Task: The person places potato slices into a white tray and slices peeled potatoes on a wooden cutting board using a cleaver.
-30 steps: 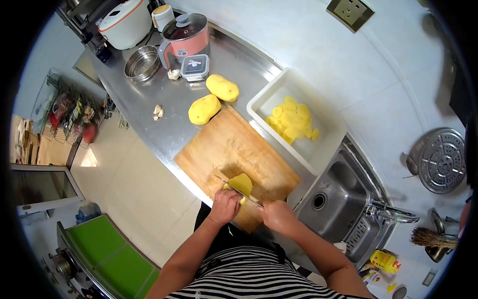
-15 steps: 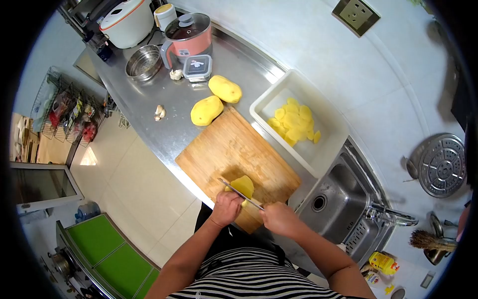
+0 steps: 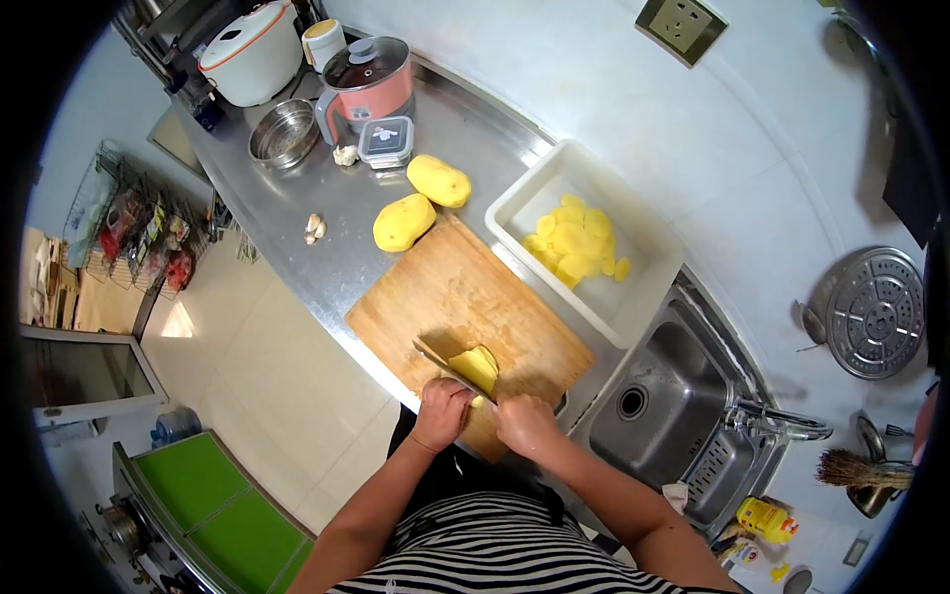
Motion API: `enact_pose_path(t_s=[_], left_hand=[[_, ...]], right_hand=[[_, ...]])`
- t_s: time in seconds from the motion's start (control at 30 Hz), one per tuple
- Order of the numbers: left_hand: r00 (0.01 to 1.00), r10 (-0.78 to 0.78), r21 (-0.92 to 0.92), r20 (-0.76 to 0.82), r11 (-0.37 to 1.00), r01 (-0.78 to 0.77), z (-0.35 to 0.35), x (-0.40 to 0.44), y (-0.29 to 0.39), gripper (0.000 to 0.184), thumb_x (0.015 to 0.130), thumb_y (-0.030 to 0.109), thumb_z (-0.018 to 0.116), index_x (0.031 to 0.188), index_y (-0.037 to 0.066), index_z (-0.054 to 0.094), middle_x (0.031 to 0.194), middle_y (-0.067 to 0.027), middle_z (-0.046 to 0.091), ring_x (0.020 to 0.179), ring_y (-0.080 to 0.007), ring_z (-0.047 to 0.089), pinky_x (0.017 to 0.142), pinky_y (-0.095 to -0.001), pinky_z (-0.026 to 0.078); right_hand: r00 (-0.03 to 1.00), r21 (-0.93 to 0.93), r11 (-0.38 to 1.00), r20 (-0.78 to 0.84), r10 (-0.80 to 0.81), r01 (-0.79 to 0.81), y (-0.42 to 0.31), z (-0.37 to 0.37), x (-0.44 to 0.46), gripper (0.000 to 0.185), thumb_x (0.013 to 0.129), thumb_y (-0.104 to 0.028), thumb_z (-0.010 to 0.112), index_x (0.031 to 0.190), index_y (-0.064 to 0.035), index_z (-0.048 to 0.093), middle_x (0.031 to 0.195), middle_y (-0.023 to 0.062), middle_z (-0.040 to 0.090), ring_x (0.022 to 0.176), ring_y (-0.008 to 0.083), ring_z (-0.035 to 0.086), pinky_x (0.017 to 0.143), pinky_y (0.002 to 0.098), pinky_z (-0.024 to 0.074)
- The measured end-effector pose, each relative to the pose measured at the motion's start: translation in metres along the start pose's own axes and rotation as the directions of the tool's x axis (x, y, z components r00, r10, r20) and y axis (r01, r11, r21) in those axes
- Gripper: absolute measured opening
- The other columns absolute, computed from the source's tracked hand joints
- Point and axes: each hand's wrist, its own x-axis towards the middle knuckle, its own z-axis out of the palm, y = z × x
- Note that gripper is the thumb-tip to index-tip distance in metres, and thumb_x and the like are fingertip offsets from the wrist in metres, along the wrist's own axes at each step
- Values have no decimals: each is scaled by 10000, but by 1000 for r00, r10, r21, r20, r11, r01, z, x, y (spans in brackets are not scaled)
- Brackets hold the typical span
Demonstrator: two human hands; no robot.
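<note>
My right hand (image 3: 526, 426) is closed round the handle of a kitchen knife (image 3: 450, 369), near the lower edge of the wooden cutting board (image 3: 435, 287). The blade lies slantwise across the potato, and slices of peeled potato (image 3: 474, 367) lean together on its far side. On the near side of the blade, my left hand (image 3: 442, 411) has its fingers curled against the rest of the potato, which is mostly hidden by the hand and blade. Two whole peeled potatoes (image 3: 438, 181) rest at the board's far corner.
Potato slices (image 3: 572, 241) lie in a white plastic bin (image 3: 643, 287) right of the board. Beyond it is a steel sink (image 3: 643, 436) with a faucet (image 3: 777, 421). Garlic cloves (image 3: 315, 229), a lidded container (image 3: 386, 142), a pink pot (image 3: 368, 84) and a steel strainer (image 3: 284, 134) stand farther back.
The knife and my right hand have shifted left, with the blade tip reaching farther past the potato. The whole view has moved slightly.
</note>
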Motion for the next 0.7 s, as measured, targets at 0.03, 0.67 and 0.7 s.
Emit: enact_pose_path(t_s=[0.03,0.67,0.7], left_hand=[[1000,-6,15,0,1000,6,0,0,0,287,711,35,686,965,101,570,1002,-81,542,930,-283,532,816,-409,430],[1000,8,-20,-14,1000,-8,4,-5,-6,326,686,19,708,953,91,536,979,-83,523,922,-285,525,816,-416,437],[1000,10,-15,-13,1000,-10,4,-5,-6,323,686,18,706,950,89,533,976,-84,525,918,-284,526,815,-418,438]], right_hand=[[1000,0,1000,-2,-2,2,4,3,1,246,868,-226,546,776,-11,622,680,229,615,665,421,624,627,507,492],[980,63,998,198,10,-23,3,-51,-20,305,883,-251,537,753,12,619,697,230,609,696,433,607,649,515,480],[980,65,998,195,-23,10,3,-50,-18,305,879,-249,541,748,15,620,698,231,608,696,435,607,648,516,479]])
